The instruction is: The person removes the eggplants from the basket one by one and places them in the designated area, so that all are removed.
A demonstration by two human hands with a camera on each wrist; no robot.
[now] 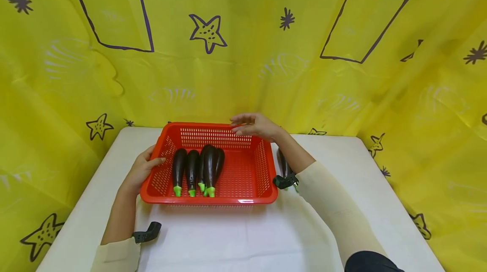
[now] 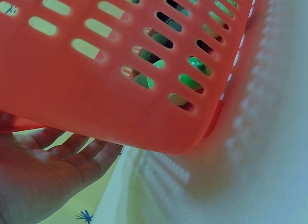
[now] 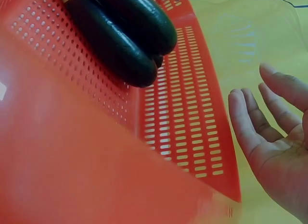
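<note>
A red perforated plastic basket [image 1: 209, 200] is at the middle of the table. Several dark eggplants [image 1: 210, 166] with green stem ends lie side by side in its left half. My left hand [image 1: 138, 171] grips the basket's left rim, thumb over the edge; in the left wrist view its fingers [image 2: 98, 159] are under the rim outside. By the far rim, toward the right, is my right hand [image 1: 256, 126], its fingers loosely bent and holding nothing. The right wrist view has that hand [image 3: 281, 149] just beyond the basket wall [image 3: 185, 113], with a gap between them.
More dark eggplants [image 1: 282, 163] lie on the white table [image 1: 228, 238] right of the basket, partly hidden by my right forearm. A yellow curtain [image 1: 243, 81] with drawn stars and fish hangs behind the table and along both sides.
</note>
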